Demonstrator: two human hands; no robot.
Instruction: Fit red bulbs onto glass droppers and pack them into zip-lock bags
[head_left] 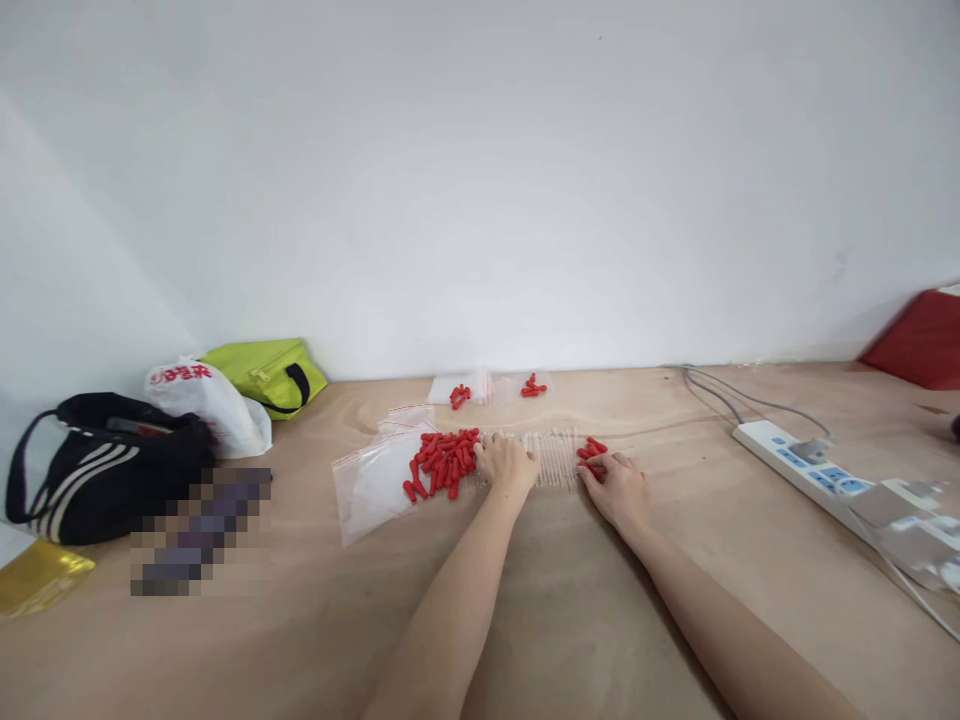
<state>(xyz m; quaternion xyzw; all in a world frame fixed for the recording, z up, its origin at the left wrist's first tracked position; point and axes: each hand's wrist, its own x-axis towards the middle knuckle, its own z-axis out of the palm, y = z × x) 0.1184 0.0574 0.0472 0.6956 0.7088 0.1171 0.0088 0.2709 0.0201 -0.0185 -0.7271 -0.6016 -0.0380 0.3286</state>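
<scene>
My left hand (508,466) rests with curled fingers at the right edge of a large pile of red rubber bulbs (444,458), over one end of a row of thin clear tubes (553,458). What its fingertips hold, if anything, is hidden. At the row's other end, my right hand (622,492) has thumb and fingers pinched together at a small group of red rubber bulbs (592,448), and a red bulb shows at its fingertips. The tubes lie side by side between my hands. Under the large pile's left side are clear zip bags (367,490).
Toward the wall lie two small bags, each with several red bulbs (460,396) (533,386). A black bag (112,470), a white plastic bag (214,410) and a lime-green bag (262,365) stand left. A power strip (795,465) with plugs and cables lies right.
</scene>
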